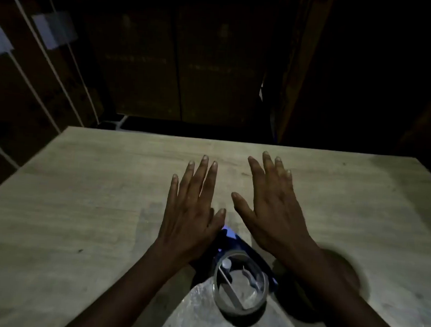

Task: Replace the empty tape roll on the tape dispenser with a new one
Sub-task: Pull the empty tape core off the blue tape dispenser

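Note:
A blue tape dispenser [231, 243] lies on the wooden table [79, 192] near its front edge, between my wrists. A thin, nearly empty tape ring [241, 284] sits at its near end, with a white hub inside. My left hand [193, 207] is spread flat, palm down, just left of the dispenser's far tip, thumb close to it. My right hand [269, 210] hovers palm down to the right, fingers apart. Neither hand holds anything. A dark round shape [339, 271] lies under my right wrist; the scene is too dim to tell what it is.
A crinkled clear plastic wrap [211, 313] lies at the table's front edge under the tape ring. Dark cardboard boxes [37, 74] with white labels stand at the left, and more boxes stand behind the table's far edge.

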### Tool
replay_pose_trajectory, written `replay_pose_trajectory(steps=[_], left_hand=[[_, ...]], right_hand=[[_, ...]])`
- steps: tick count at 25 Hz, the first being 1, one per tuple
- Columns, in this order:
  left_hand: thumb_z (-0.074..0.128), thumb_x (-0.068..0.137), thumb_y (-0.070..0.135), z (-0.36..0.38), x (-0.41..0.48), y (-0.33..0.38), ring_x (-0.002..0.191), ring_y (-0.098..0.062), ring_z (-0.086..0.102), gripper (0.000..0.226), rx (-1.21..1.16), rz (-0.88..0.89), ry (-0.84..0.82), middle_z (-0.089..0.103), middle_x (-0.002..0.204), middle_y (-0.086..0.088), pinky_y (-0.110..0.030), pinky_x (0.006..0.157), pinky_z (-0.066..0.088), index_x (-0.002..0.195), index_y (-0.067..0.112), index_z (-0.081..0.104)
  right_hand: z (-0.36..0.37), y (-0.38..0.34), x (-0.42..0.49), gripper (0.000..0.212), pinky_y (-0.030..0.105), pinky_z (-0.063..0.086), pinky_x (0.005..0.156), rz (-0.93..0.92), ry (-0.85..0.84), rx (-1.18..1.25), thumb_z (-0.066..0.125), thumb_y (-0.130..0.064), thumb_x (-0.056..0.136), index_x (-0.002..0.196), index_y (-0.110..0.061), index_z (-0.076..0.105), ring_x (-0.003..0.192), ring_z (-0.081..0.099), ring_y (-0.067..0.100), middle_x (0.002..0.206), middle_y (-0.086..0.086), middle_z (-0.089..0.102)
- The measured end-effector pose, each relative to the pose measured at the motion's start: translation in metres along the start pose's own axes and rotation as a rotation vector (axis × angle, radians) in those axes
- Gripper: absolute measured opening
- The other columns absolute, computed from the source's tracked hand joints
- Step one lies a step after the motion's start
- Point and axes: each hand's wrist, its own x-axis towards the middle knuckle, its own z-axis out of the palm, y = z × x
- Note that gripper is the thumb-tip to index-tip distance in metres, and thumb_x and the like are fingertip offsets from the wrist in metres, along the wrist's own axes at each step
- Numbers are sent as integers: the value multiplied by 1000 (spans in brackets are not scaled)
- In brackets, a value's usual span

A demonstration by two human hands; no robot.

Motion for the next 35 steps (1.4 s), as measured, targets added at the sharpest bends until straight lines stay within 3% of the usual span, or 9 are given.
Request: replay_pose_trajectory(steps=[3, 6, 10, 14, 17, 20, 23, 30, 35], left_hand=[[20, 87, 54, 5, -32, 4, 150, -15, -9, 72, 3, 36, -42, -8, 163, 4, -43, 121, -5, 150, 33, -7], [22, 90, 48, 9, -67, 13, 150, -15, 0, 66, -103, -11, -111, -3, 164, 5, -46, 122, 5, 150, 38, -1], [41, 81, 47, 2, -73, 14, 146, -23, 19, 75, -240, -31, -167, 15, 162, -1, -49, 116, 25, 150, 34, 14], [58, 84, 23, -9, -46, 9, 133, -28, 42, 64, -406, -15, -271, 41, 149, -12, -42, 106, 41, 144, 25, 37], [52, 84, 19, -6, -39, 4, 116, -22, 55, 50, -509, -64, -164, 54, 135, -11, -34, 91, 48, 133, 21, 53], [49, 84, 21, 1, -36, -8, 92, -22, 66, 30, -514, -84, -107, 71, 103, -11, -40, 82, 54, 102, 14, 71], [54, 91, 17, -8, -29, -15, 81, -18, 66, 19, -551, -71, -150, 71, 87, -5, -35, 74, 50, 85, 20, 72], [52, 94, 33, -26, -27, -20, 103, -19, 64, 14, -673, -54, -515, 67, 115, -5, -30, 75, 49, 108, 35, 56], [51, 95, 20, -31, -29, -19, 85, -2, 64, 22, -791, -57, -475, 64, 102, 7, -13, 72, 52, 114, 31, 57]], right_hand=[[9, -9, -30, 73, 37, 8, 117, -38, -22, 72, 28, -60, 88, 148, -28, 1, 146, -3, 20, 160, 4, -2], [16, -14, -67, 75, 39, 27, 110, -46, -81, 135, 47, -45, 90, 149, -26, 5, 143, 19, 21, 159, 5, 14], [14, -13, -95, 69, 38, 44, 84, -23, -171, 21, 59, -32, 85, 143, -13, 26, 113, 53, 34, 129, 18, 54], [11, -14, -85, 38, 36, 48, 67, 18, -182, -114, 66, -18, 79, 114, -9, 54, 84, 59, 34, 102, 18, 61], [9, -14, -62, 24, 36, 54, 67, 57, -92, -47, 71, -20, 76, 98, -12, 65, 77, 60, 29, 93, 13, 64], [20, -10, -45, 25, 36, 56, 69, 19, 60, 103, 68, -5, 70, 92, -17, 72, 80, 66, 27, 88, 9, 72], [24, -9, -39, 34, 34, 59, 68, -84, 208, 214, 67, 7, 67, 89, -19, 74, 74, 69, 17, 82, 4, 75], [22, -6, -43, 39, 25, 59, 69, -290, 233, 399, 65, 19, 68, 88, -12, 75, 72, 70, 9, 81, 7, 75], [23, -10, -46, 27, 15, 56, 72, -272, 260, 524, 74, 7, 72, 92, -12, 73, 76, 67, 2, 86, 5, 74]])
